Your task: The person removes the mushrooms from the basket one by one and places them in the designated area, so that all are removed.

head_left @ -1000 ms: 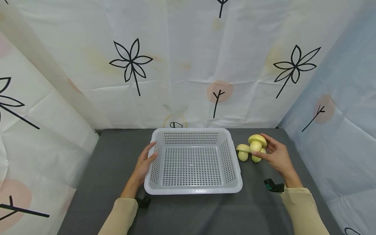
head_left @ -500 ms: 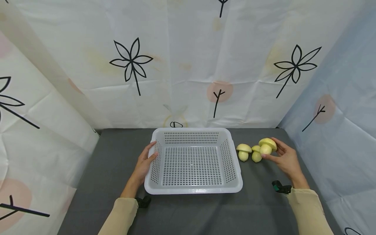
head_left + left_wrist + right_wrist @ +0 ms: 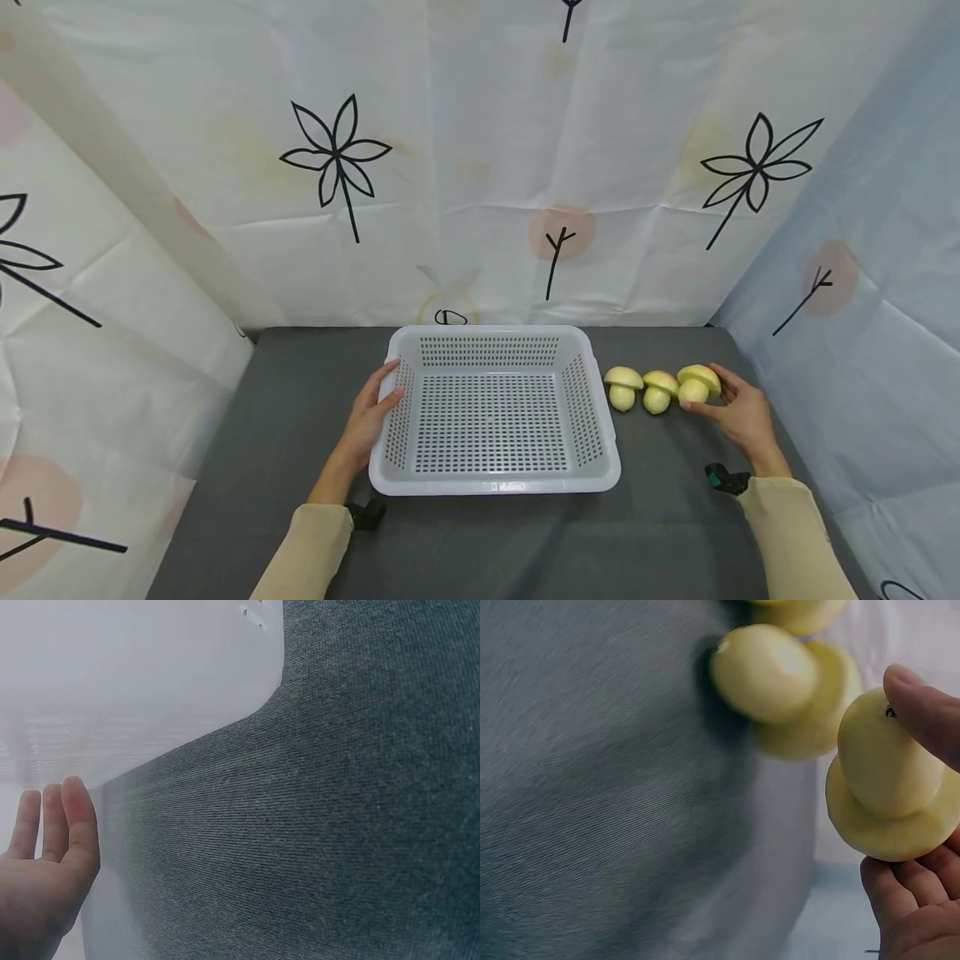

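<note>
My right hand (image 3: 742, 414) pinches a pale yellow toy mushroom (image 3: 697, 384) between thumb and fingers, at the right end of a row of three. In the right wrist view the held mushroom (image 3: 891, 761) shows its rounded stem, with the thumb on the stem and the fingers by the cap. To its left stand the middle mushroom (image 3: 659, 392) and the left mushroom (image 3: 622, 389). My left hand (image 3: 367, 421) grips the left rim of a white perforated plastic basket (image 3: 491, 486), thumb over the edge. In the left wrist view several fingers (image 3: 79, 814) reach along the basket's outer wall (image 3: 150, 667).
A dark grey cloth-covered table (image 3: 525, 546) lies under everything. White patterned curtains (image 3: 465, 167) rise behind it and on both sides. The basket takes up the table's middle, with the mushrooms beside its right wall.
My right hand has moved right and slightly toward me with its mushroom, from over the other mushrooms to the row's right end. My left hand and the basket have stayed put.
</note>
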`<action>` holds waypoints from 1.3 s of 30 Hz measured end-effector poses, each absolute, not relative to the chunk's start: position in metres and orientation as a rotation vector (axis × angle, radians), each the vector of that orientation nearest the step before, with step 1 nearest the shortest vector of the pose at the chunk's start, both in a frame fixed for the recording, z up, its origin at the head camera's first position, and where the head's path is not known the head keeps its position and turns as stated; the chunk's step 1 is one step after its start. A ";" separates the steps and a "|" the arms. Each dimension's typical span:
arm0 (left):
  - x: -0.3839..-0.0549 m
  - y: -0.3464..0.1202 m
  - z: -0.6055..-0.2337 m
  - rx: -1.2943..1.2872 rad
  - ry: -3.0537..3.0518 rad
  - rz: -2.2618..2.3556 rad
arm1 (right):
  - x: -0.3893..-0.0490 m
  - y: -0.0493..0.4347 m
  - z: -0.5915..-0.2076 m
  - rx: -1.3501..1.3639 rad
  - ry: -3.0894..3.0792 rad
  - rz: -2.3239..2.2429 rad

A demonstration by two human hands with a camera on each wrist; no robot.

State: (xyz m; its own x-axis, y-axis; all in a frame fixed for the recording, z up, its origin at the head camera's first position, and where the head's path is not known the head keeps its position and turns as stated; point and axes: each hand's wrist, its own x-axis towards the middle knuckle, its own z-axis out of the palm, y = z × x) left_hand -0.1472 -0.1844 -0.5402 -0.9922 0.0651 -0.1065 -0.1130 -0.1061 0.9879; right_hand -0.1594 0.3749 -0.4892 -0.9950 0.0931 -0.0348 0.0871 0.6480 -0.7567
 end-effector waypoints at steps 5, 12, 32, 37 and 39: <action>-0.147 -0.184 -0.540 -0.045 2.002 2.260 | -0.160 0.380 -0.503 -0.228 -2.881 1.271; -0.147 -0.184 -0.540 -0.044 1.987 2.276 | -0.162 0.382 -0.516 -0.251 -2.876 1.227; -0.148 -0.184 -0.543 -0.040 1.990 2.276 | -0.170 0.380 -0.532 -0.252 -2.918 1.027; -0.148 -0.185 -0.542 -0.035 1.987 2.278 | -0.172 0.380 -0.535 -0.242 -2.933 0.976; -0.148 -0.186 -0.542 -0.031 1.983 2.278 | -0.173 0.380 -0.536 -0.249 -2.940 0.970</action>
